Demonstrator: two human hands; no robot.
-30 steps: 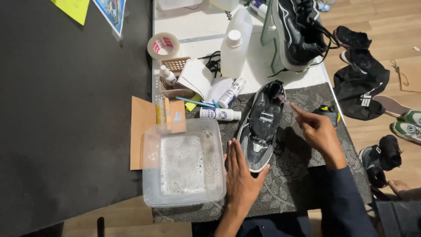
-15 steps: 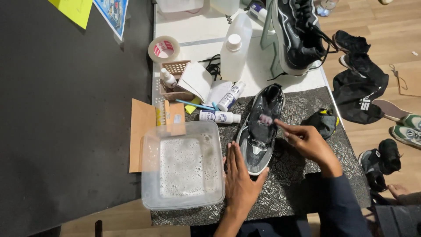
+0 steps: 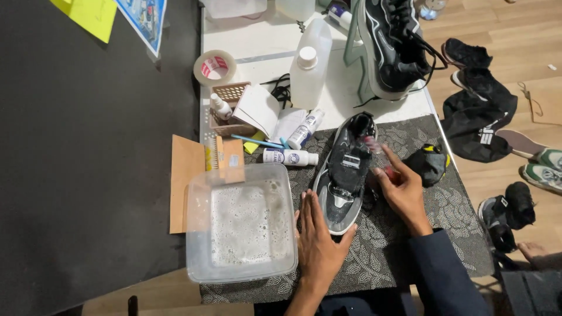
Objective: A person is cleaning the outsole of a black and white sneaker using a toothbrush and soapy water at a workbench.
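A black and grey sneaker (image 3: 344, 173) lies on a patterned dark mat (image 3: 445, 216), toe toward me. My left hand (image 3: 319, 246) rests flat at the toe, fingers spread against the sole edge. My right hand (image 3: 401, 190) grips a small brush with a reddish handle (image 3: 376, 153), whose blurred bristle end touches the shoe's upper near the tongue.
A clear plastic tub of soapy water (image 3: 241, 223) stands left of the shoe. Small cleaner bottles (image 3: 290, 157), a basket (image 3: 229, 111), a tape roll (image 3: 214, 67), a large white bottle (image 3: 308, 71) and a second sneaker on a stand (image 3: 389, 47) lie behind. Shoes and insoles litter the floor at right (image 3: 503, 140).
My right hand has moved left from beside the shoe onto its upper, with the brush now against the tongue area. My left hand stays at the toe.
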